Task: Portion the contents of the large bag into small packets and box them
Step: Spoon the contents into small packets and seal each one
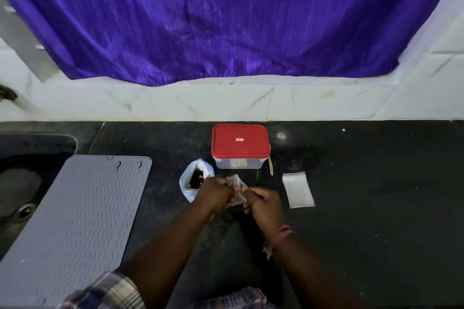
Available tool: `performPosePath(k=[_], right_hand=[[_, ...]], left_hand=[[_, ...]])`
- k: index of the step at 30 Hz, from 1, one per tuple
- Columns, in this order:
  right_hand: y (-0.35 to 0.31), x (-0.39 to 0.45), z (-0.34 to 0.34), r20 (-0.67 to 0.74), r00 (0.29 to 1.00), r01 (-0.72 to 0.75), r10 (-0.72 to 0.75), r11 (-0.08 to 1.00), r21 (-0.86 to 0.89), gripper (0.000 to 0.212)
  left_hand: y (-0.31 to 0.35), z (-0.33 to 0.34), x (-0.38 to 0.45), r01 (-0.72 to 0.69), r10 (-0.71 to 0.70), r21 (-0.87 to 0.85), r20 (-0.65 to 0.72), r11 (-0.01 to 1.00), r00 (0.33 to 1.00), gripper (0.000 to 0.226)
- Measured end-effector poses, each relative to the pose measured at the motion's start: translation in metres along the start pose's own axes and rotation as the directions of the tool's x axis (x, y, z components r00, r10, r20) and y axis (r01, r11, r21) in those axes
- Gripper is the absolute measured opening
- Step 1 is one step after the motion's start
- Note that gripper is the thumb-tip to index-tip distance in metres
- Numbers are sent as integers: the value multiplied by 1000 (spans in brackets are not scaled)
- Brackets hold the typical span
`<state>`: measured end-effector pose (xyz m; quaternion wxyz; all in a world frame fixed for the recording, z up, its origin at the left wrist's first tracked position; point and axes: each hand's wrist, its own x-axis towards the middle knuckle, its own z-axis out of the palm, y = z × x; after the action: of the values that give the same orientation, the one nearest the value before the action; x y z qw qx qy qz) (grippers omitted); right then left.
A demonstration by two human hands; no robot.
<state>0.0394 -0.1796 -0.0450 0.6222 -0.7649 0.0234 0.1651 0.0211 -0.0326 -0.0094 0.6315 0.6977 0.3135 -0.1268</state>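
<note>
Small packet (237,189), clear: pinched between left hand (216,193) and right hand (264,200), likely for opening. Large bag (194,180), mouth open, just left. Red-lidded box (240,146) beyond, closed. Spare packets (298,190) right.

On the desk (364,183): box (240,145) at back, large bag (194,180) front-left of it, stack of packets (298,190) front-right, mat (75,221) far left.
</note>
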Motion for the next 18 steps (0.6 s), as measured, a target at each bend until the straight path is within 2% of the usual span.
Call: performPosePath(k=[1,2,5,6,9,12,16,18], right_hand=[[0,1,1,-51,995,-77,81,995,70,21],[0,3,1,-106,986,-120,127,991,64,20],[5,11,2,-249,967,-80,49,990,-114,3],[3,11,5,-249,968,-67,33,990,-127,11],[-3,13,6,-78,995,-68,63,995,-71,19],[-13,21,-6,129,970,-228,208,959,166,17],[-19,46,-23,170,959,-268,227,922,281,24],[-17,66,-25,57,960,-279,274,922,268,24]], left_hand=[[3,0,-1,-32,35,102,-26,994,999,16],[5,0,-2,-66,80,234,-53,970,995,21],[7,6,-7,-123,221,630,-80,767,972,31],[5,8,-7,-125,242,676,-81,726,967,27],[6,11,-7,-171,292,687,-63,706,954,17],[15,11,-5,-182,270,715,-10,675,963,19],[21,17,1,-143,200,659,-12,739,980,18],[25,16,5,-94,137,643,-17,760,990,15]])
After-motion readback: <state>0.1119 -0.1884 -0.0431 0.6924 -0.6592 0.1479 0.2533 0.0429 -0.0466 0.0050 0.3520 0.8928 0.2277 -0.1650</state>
